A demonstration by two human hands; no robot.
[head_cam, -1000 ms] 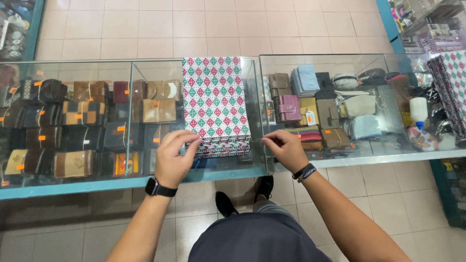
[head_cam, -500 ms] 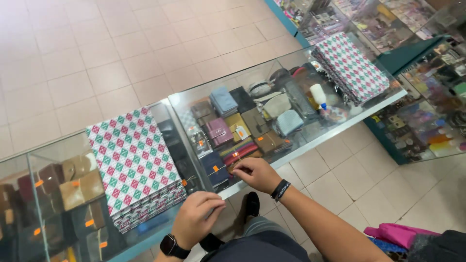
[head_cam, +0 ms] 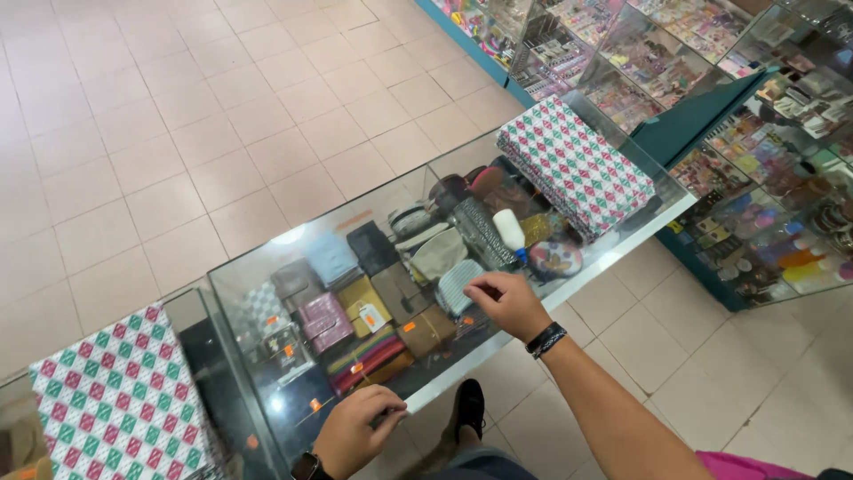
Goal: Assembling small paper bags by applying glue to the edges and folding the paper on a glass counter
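My left hand [head_cam: 354, 430] rests with curled fingers on the near edge of a glass display counter [head_cam: 293, 267], holding nothing I can make out. My right hand [head_cam: 506, 302] hovers over the counter's glass top, fingers loosely bent, empty, with a dark band on the wrist. A stack of patterned green, red and white sheets [head_cam: 120, 404] lies on the glass at the lower left. A second stack of the same pattern [head_cam: 576, 164] lies at the counter's far right end.
Under the glass lie wallets, pouches and small purses [head_cam: 373, 307] with orange tags, and a white bottle [head_cam: 510, 229]. More glass showcases [head_cam: 764, 178] full of small goods stand at the right. Beige floor tiles [head_cam: 178, 133] lie beyond. My shoe [head_cam: 466, 409] shows below.
The view has swung right. My hands have left the left patterned stack; the right hand has moved along the glass toward the second stack, the left rests on the counter edge.
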